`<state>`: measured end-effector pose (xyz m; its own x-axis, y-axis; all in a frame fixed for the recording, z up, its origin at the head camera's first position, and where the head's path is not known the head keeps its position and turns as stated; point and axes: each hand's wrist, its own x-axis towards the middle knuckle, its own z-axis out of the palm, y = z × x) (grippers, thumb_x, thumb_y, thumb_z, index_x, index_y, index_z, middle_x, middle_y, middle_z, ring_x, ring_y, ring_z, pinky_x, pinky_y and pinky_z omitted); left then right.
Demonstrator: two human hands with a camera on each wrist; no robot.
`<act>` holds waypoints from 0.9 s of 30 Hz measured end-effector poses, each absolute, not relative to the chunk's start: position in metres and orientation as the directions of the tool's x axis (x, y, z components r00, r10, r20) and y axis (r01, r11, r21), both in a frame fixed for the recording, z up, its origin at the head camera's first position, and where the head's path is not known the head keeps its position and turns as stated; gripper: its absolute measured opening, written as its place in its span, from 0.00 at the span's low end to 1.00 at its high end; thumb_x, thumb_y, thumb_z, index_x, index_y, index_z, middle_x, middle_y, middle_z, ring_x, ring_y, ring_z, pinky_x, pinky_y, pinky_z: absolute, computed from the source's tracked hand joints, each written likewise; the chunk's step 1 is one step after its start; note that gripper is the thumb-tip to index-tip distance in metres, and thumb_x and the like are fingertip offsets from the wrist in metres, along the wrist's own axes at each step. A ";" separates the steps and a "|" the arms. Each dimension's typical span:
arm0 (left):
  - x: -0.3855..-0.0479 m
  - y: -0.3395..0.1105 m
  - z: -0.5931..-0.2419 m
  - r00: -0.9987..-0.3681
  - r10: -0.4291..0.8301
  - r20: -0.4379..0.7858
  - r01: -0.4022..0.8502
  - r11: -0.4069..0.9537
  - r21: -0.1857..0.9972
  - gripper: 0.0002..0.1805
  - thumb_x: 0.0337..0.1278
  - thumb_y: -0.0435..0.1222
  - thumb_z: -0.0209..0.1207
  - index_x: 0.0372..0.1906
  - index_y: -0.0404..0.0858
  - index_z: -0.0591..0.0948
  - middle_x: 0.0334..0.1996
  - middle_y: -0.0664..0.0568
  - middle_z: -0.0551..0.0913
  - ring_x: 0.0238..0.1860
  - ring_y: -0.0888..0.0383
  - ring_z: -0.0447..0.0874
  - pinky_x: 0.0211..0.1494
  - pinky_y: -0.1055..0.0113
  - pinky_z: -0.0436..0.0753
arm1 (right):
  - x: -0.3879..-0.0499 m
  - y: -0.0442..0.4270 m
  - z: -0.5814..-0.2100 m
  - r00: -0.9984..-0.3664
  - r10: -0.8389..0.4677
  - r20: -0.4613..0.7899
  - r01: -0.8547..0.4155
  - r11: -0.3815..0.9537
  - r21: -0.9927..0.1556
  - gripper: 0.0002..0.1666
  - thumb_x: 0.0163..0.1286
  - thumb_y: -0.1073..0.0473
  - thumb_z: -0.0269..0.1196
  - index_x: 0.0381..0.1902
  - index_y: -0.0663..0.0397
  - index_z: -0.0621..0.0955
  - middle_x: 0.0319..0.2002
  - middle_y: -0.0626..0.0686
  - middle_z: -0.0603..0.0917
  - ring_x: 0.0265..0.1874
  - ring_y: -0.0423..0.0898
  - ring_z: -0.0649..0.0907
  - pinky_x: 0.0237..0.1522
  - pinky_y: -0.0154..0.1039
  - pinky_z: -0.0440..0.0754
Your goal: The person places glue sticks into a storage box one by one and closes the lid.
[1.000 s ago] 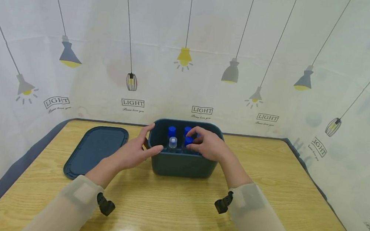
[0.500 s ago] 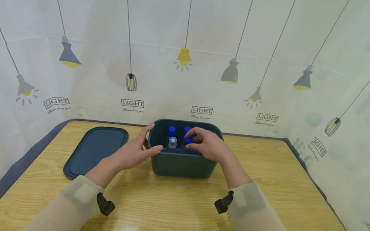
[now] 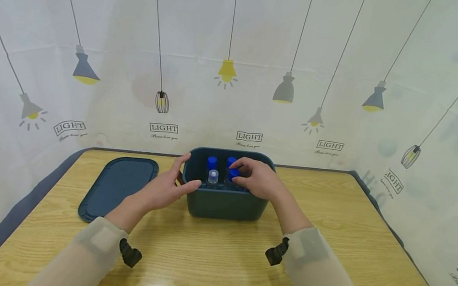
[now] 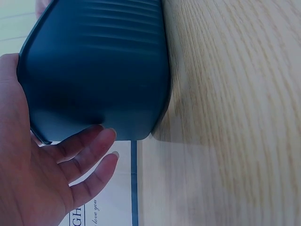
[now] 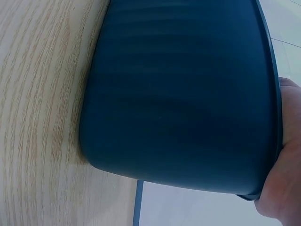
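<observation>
A dark teal storage bin [image 3: 227, 206] stands at the back of the table with several small bottles upright inside. My left hand [image 3: 164, 188] holds the bin's left end, its thumb at the front rim and its bent fingers against the outer side wall, as the left wrist view shows. Inside the bin, my right hand [image 3: 259, 179] pinches the blue cap of a front bottle [image 3: 233, 174] between thumb and fingers. Beside it is a bottle with a clear top [image 3: 213, 177]. Blue caps [image 3: 212, 162] show behind. The right fingertips are hidden by the bin in the right wrist view.
A flat dark blue lid [image 3: 121, 188] lies on the wooden table [image 3: 201, 260] left of the bin. Behind the table hangs a pale cloth [image 3: 206, 30] printed with lamps. Small black cameras sit on both wrists.
</observation>
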<state>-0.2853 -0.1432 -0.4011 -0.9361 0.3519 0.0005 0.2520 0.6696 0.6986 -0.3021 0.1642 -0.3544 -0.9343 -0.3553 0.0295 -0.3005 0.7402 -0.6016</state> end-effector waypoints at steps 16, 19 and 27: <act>-0.287 -0.144 -0.402 -0.937 0.349 0.000 0.253 0.679 0.689 0.57 0.72 0.72 0.56 0.91 0.60 0.40 0.48 0.47 0.85 0.37 0.53 0.84 0.43 0.58 0.82 | -0.304 0.164 -0.355 -0.938 -0.347 0.019 -0.289 0.749 -0.596 0.20 0.79 0.50 0.70 0.66 0.37 0.84 0.64 0.56 0.86 0.62 0.57 0.87 0.62 0.58 0.85; -0.287 -0.143 -0.402 -0.936 0.351 0.001 0.255 0.677 0.690 0.57 0.72 0.72 0.56 0.91 0.60 0.40 0.48 0.47 0.85 0.37 0.53 0.84 0.43 0.58 0.83 | -0.304 0.164 -0.355 -0.940 -0.341 0.018 -0.284 0.751 -0.596 0.21 0.79 0.50 0.70 0.67 0.37 0.84 0.65 0.56 0.86 0.62 0.57 0.87 0.61 0.58 0.86; -0.287 -0.143 -0.402 -0.935 0.353 0.004 0.257 0.673 0.694 0.56 0.73 0.72 0.56 0.91 0.61 0.40 0.48 0.47 0.85 0.36 0.53 0.84 0.43 0.58 0.83 | -0.303 0.164 -0.356 -0.942 -0.333 0.035 -0.286 0.746 -0.601 0.22 0.78 0.48 0.72 0.67 0.37 0.84 0.64 0.55 0.86 0.62 0.57 0.86 0.61 0.58 0.86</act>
<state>-0.2871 -0.1432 -0.4020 -0.9355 0.3534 0.0035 0.2567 0.6727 0.6939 -0.3026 0.1637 -0.3561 -0.9424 -0.3325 0.0350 -0.2857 0.7465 -0.6009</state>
